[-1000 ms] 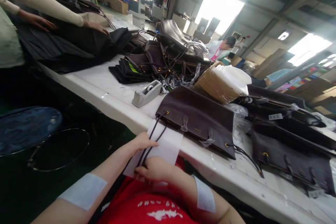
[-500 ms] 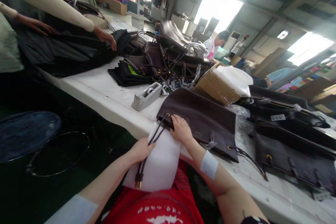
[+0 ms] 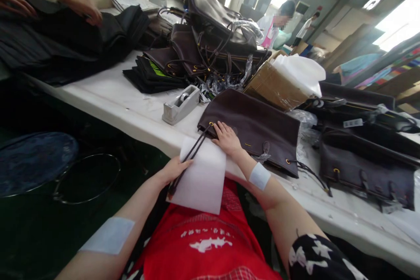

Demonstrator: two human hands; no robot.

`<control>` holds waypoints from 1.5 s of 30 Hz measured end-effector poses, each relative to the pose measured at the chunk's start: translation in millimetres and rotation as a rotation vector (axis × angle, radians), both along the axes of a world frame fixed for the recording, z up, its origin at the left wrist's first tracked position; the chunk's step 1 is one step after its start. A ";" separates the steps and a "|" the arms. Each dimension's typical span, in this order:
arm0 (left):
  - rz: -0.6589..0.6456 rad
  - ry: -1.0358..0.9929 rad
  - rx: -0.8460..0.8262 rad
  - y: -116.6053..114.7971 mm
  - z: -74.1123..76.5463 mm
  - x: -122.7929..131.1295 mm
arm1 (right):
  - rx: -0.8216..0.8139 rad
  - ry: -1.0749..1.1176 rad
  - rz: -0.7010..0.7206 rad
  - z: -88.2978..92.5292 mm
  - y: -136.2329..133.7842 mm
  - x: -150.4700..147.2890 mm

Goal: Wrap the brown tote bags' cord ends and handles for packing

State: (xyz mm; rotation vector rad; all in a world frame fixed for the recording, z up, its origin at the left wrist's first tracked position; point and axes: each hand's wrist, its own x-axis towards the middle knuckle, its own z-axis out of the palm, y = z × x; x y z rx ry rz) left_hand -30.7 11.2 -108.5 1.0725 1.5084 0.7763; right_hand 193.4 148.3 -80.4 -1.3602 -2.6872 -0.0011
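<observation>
A dark brown leather bag [image 3: 252, 127] lies flat at the near edge of the white table [image 3: 124, 105]. My right hand [image 3: 226, 138] rests on the bag's near left corner, fingers spread flat beside a gold eyelet. Two dark drawstring cords [image 3: 192, 155] run from that eyelet down across a white foam sheet [image 3: 203, 181] that hangs over the table edge toward my lap. My left hand [image 3: 172, 170] grips the sheet's left edge and the cords against it.
A grey tape dispenser [image 3: 180, 105] stands left of the bag. A cardboard box [image 3: 274, 89] with white foam sheets sits behind it, and more brown bags [image 3: 210, 39] are piled at the back and right [image 3: 364, 175]. Another person's hands [image 3: 82, 6] press black fabric far left.
My right hand left the cords in my lap and moved up onto the bag's corner. The foam sheet shifted under the cords, and the view tilted down. The other person's hand drew back left.
</observation>
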 end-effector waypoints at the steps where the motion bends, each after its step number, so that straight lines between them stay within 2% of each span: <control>1: 0.013 -0.018 0.000 -0.2 -0.4 -1.9 | -0.009 0.020 0.000 1.0 -0.1 0.6; 5: 0.030 -0.218 -0.151 1.4 4.9 -10.1 | -0.025 0.184 0.011 15.0 -9.4 1.0; 7: 0.066 -0.368 -0.241 1.9 5.8 -13.6 | 0.027 0.324 -0.015 24.2 -24.9 3.3; 9: 0.098 -0.418 -0.265 2.4 5.0 -15.8 | 0.102 0.422 -0.095 30.2 -48.7 9.6; 11: 0.092 -0.375 -0.239 3.6 4.2 -17.0 | 0.127 0.402 -0.211 30.9 -77.6 19.3; 13: 0.055 -0.317 -0.216 5.5 5.1 -17.5 | 0.071 0.299 -0.325 27.4 -106.6 29.3; 16: 0.009 -0.251 -0.191 9.4 9.5 -16.5 | -0.077 0.187 -0.367 23.1 -141.0 34.3; 19: 0.016 -0.241 -0.161 11.1 13.8 -11.5 | -0.173 0.255 -0.202 29.1 -160.7 17.6; 22: 0.023 -0.456 -0.252 5.1 14.3 -3.8 | -0.219 0.334 0.142 43.3 -169.7 -14.4; 24: 0.030 -0.622 -0.382 -3.5 12.7 -0.1 | -0.242 0.272 0.405 51.5 -173.4 -35.3; 26: 0.067 -0.679 -0.458 -12.9 11.3 1.0 | -0.252 0.143 0.565 55.1 -176.8 -51.3; 29: 0.100 -0.615 -0.374 -21.9 14.0 -1.0 | -0.198 0.017 0.602 52.1 -180.0 -65.9; 34: 0.001 -0.485 -0.192 -14.9 29.7 -5.1 | -0.072 0.022 0.576 43.4 -175.3 -76.2; 39: 0.080 -0.465 -0.259 1.3 31.7 -11.2 | -0.059 0.048 0.638 52.2 -167.4 -69.5; 42: 0.127 -0.471 -0.294 7.9 30.5 -15.5 | -0.055 0.098 0.606 61.0 -167.5 -61.5; 45: 0.119 -0.450 -0.294 13.6 34.6 -15.6 | -0.072 0.111 0.589 61.9 -170.1 -60.0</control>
